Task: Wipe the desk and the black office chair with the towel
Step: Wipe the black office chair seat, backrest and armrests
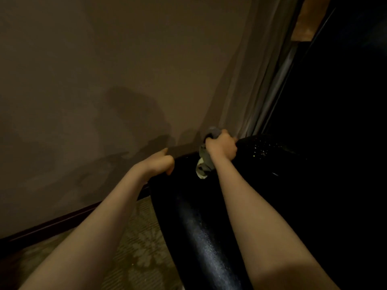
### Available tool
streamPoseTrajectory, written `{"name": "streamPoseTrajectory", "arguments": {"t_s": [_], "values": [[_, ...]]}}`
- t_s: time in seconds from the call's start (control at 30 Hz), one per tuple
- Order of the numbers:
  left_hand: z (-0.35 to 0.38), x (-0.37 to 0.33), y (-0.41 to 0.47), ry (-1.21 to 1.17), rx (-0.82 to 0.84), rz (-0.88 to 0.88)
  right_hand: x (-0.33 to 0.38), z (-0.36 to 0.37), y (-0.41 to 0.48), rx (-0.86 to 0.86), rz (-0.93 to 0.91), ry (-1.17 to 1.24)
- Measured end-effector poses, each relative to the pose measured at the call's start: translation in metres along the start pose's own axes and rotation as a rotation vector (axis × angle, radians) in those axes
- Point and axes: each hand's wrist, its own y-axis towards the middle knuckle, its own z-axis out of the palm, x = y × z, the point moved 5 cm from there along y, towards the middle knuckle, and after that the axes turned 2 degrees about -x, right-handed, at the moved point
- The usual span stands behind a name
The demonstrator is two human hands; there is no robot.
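Observation:
The black office chair (194, 222) fills the lower middle and right of the dim view, its glossy padded back running toward me. My right hand (222, 145) grips a bunched grey towel (204, 162) and holds it against the chair's far top edge; part of the towel hangs below my wrist. My left hand (162, 163) curls over the chair's left edge, fingers wrapped round the rim. The desk is not in view.
A plain beige wall (104, 80) stands close ahead with a dark skirting board (52, 225) at its foot. Sheer curtains (251, 91) hang at the right beside a dark window. Patterned carpet (142, 248) lies below the chair.

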Motion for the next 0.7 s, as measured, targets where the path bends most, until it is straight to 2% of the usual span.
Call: {"name": "streamPoseTrajectory", "arguments": {"t_s": [0.1, 0.2, 0.3, 0.4, 0.5, 0.6, 0.7], "values": [[-0.008, 0.004, -0.004, -0.008, -0.033, 0.012, 0.026, 0.014, 0.008, 0.104, 0.011, 0.316], [-0.013, 0.009, -0.005, -0.1, -0.054, 0.011, 0.041, 0.0, 0.015, 0.083, -0.031, 0.492], [-0.021, 0.016, -0.006, -0.108, -0.125, -0.017, 0.052, -0.027, 0.026, 0.078, -0.105, 0.334], [-0.027, 0.026, 0.001, 0.05, -0.207, -0.064, 0.045, -0.044, 0.023, 0.181, -0.138, -0.085], [-0.03, 0.031, 0.007, 0.091, -0.24, -0.085, 0.026, -0.017, -0.004, 0.155, -0.247, -0.432], [-0.028, 0.035, 0.011, 0.037, -0.251, -0.093, 0.021, 0.026, -0.038, 0.14, -0.276, -0.447], [-0.028, 0.043, 0.011, -0.035, -0.271, -0.106, 0.043, 0.044, -0.042, 0.166, -0.246, -0.185]]}}
